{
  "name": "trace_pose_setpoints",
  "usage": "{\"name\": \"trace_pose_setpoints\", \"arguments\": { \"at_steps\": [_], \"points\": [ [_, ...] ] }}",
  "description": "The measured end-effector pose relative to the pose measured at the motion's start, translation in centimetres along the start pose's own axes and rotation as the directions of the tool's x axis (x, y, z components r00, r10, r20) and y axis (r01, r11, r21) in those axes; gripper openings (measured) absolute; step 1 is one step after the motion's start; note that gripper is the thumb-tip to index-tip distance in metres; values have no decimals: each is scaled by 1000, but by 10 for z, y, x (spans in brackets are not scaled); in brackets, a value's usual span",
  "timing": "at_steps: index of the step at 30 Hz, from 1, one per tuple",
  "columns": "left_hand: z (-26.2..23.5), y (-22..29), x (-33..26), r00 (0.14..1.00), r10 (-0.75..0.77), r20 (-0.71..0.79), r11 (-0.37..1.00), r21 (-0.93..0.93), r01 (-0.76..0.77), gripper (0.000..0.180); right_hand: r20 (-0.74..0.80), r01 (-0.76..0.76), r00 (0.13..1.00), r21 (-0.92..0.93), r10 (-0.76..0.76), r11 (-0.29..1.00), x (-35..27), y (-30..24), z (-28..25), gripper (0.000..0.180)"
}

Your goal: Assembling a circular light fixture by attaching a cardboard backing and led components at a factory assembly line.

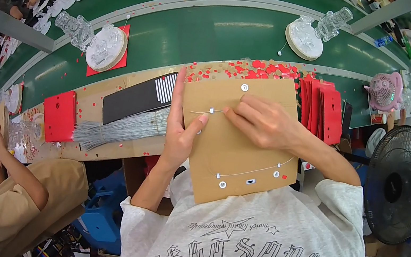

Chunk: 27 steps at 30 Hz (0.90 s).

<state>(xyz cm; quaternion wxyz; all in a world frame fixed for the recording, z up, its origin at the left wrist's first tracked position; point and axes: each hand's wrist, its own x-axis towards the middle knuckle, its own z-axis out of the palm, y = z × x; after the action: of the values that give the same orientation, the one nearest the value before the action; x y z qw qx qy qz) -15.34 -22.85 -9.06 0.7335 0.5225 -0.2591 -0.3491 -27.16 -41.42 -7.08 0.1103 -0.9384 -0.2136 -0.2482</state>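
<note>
Farthest to the left of the cardboard panel (245,148), a co-worker in a tan shirt (36,193) sits beside you. Nearer to the panel, on its left, lies a red stack (58,117). Left of the panel and beyond it, 1 clear ornament (104,49) with a round base rests over a red sheet. A bundle of thin grey wires (118,133) and a black sheet with white strips (129,97) reach toward the panel's left edge.

Your left hand (181,136) grips that edge, thumb pressed on the panel's face. The panel itself leans in front of your chest, carrying 3 small white tabs. Over its upper half, your right hand (270,124) pinches a thin wire (219,111) between thumb and fingertips, just right of the upper tab (212,111).

Red and brown discs (265,71) scatter beyond the panel's top edge. Red folded sheets (328,114) stand just right of the panel; farther right are a pink fan (385,92) and a large black fan (400,183).
</note>
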Motion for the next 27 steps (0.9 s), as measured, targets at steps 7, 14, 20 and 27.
{"name": "trace_pose_setpoints", "arguments": {
  "at_steps": [7, 14, 20, 27],
  "points": [
    [-2, -2, 4, 1000, 1, 26, 991, 134, -4, 78, -50, -31, 998, 2, 31, 1000, 5, -1, 9, 26],
    [-13, 9, -12, 920, 387, -59, 493, 857, -153, 20, -194, -629, 763, -2, 616, 778, -41, -24, -24, 50],
    [-17, 17, -5, 840, 498, 215, 205, 912, -355, 13, -342, -868, 407, 144, 847, 475, -82, -80, -16, 35],
    [-17, 18, 2, 854, 462, 238, 209, 907, -366, 6, -346, -838, 314, 337, 884, 430, -73, -89, -6, 39]
  ]
}}
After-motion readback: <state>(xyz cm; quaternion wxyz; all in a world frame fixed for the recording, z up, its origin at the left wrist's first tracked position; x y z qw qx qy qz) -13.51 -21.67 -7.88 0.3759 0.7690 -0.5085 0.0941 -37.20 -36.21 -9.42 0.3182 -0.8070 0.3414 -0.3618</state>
